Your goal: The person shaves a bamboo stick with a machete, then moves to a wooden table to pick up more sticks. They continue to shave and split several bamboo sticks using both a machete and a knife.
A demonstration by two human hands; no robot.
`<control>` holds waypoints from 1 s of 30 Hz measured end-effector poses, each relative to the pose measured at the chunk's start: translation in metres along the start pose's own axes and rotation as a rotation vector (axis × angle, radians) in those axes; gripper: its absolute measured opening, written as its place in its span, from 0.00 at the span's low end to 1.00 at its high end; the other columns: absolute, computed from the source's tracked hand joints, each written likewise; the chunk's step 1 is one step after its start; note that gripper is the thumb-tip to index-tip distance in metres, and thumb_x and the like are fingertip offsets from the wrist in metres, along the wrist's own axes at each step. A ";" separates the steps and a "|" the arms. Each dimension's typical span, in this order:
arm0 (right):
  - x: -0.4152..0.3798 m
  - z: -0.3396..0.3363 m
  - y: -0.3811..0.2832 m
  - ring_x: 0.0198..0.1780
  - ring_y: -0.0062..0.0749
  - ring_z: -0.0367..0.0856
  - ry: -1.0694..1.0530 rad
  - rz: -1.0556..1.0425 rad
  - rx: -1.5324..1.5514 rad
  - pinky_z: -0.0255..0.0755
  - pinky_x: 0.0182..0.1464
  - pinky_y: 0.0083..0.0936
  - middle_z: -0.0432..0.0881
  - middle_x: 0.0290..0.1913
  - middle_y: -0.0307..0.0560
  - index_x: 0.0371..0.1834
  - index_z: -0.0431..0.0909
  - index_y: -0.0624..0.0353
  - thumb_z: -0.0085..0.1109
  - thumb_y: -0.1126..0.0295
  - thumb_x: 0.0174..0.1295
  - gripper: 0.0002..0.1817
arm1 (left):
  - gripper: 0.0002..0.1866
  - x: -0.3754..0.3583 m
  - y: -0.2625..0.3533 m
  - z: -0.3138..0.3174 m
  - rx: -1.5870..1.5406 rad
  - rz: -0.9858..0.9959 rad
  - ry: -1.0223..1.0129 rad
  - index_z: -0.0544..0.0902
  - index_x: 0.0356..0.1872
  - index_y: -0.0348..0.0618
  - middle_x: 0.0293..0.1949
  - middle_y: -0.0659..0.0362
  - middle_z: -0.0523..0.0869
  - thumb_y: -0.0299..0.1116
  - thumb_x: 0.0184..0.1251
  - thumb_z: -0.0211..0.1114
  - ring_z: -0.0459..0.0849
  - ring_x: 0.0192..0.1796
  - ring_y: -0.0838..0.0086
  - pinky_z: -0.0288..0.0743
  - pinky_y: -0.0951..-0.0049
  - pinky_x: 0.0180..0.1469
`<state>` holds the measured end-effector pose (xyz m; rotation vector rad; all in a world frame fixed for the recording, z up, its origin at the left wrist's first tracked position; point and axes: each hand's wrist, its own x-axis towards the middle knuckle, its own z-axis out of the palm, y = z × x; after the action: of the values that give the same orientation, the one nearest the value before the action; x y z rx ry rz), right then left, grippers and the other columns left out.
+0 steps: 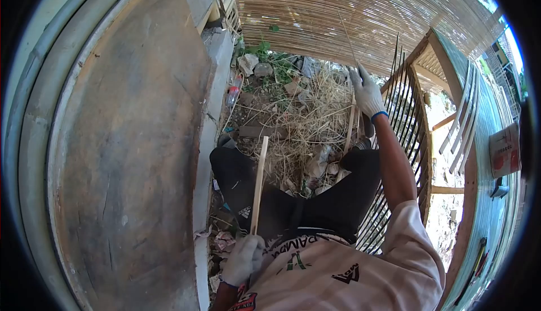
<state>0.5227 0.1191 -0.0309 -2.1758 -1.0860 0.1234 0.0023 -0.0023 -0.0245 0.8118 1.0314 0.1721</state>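
My left hand (pixel 243 260), in a pale work glove, is closed round the lower end of a flat wooden strip (pixel 260 184), which stands up over my left thigh. My right hand (pixel 368 93), in a matching glove with a blue cuff, is stretched out ahead, near the bamboo screen. A thin stick (pixel 346 38) rises from its fingertips, apparently pinched between them. Below that hand another pale strip (pixel 350 125) leans over the straw.
Straw (pixel 315 108), stones (pixel 248 63) and a plastic bottle (pixel 232 96) lie on the ground. A large board (pixel 135 142) stands left, a bamboo screen (pixel 293 12) ahead. To the right are a slatted frame (pixel 403 136) and a blue-green bench (pixel 487 215) with a box (pixel 504 150).
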 end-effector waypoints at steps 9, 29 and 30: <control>-0.116 0.005 -0.105 0.30 0.15 0.74 -0.442 0.044 0.609 0.72 0.33 0.24 0.77 0.30 0.32 0.49 0.84 0.64 0.68 0.55 0.74 0.19 | 0.19 0.054 0.048 0.035 -0.156 -0.086 -0.344 0.75 0.40 0.50 0.24 0.73 0.62 0.51 0.89 0.50 0.58 0.21 0.86 0.52 0.78 0.22; -0.172 -0.008 -0.104 0.37 0.55 0.90 -0.738 -0.527 -0.139 0.82 0.37 0.49 0.86 0.37 0.57 0.84 0.64 0.38 0.53 0.46 0.79 0.33 | 0.16 0.072 0.072 0.049 -0.025 0.163 -0.016 0.80 0.64 0.39 0.30 0.64 0.78 0.36 0.88 0.52 0.65 0.21 0.87 0.60 0.81 0.22; -0.180 -0.009 -0.106 0.34 0.53 0.89 -0.769 -0.582 -0.163 0.81 0.35 0.49 0.83 0.36 0.55 0.85 0.63 0.34 0.50 0.44 0.80 0.33 | 0.14 0.076 0.069 0.049 -0.058 0.184 -0.008 0.80 0.60 0.41 0.30 0.64 0.77 0.37 0.88 0.52 0.65 0.20 0.87 0.59 0.81 0.22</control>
<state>0.3389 0.0260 0.0040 -1.8721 -2.1749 0.6576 0.0989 0.0581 -0.0182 0.8536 0.9396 0.3537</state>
